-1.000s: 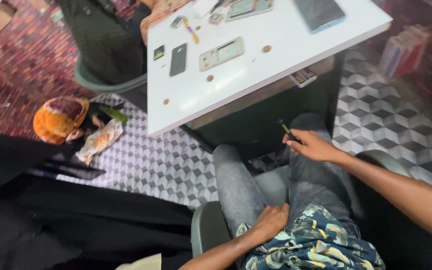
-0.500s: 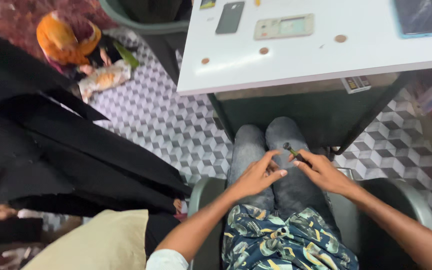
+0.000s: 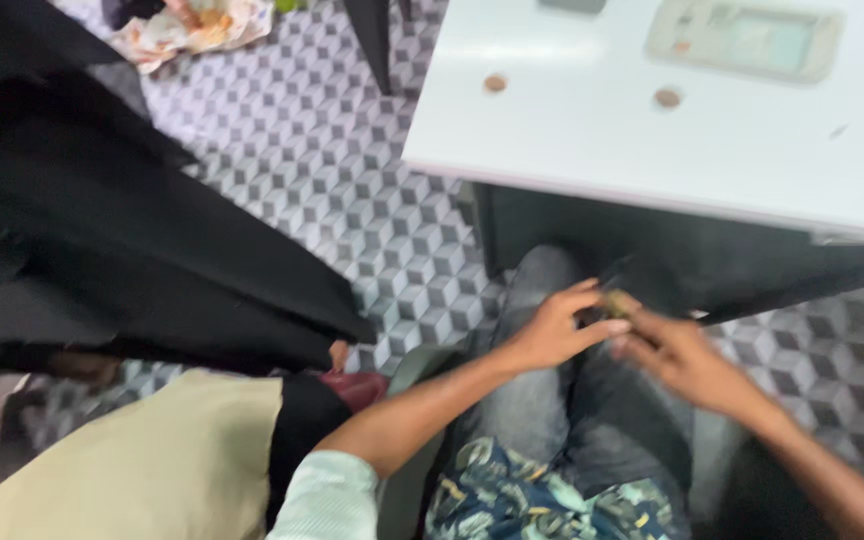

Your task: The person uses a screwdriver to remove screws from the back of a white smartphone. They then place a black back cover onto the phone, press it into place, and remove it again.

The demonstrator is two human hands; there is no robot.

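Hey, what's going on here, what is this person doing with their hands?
A person sits in a chair with both hands over their lap, just below the edge of a white table. The left hand and the right hand meet around a small object, pinched between the fingertips; the blur makes it too hard to tell what it is. A pale flat device lies on the table, untouched. Dark cloth and a beige cushion sit to the left above the patterned floor.
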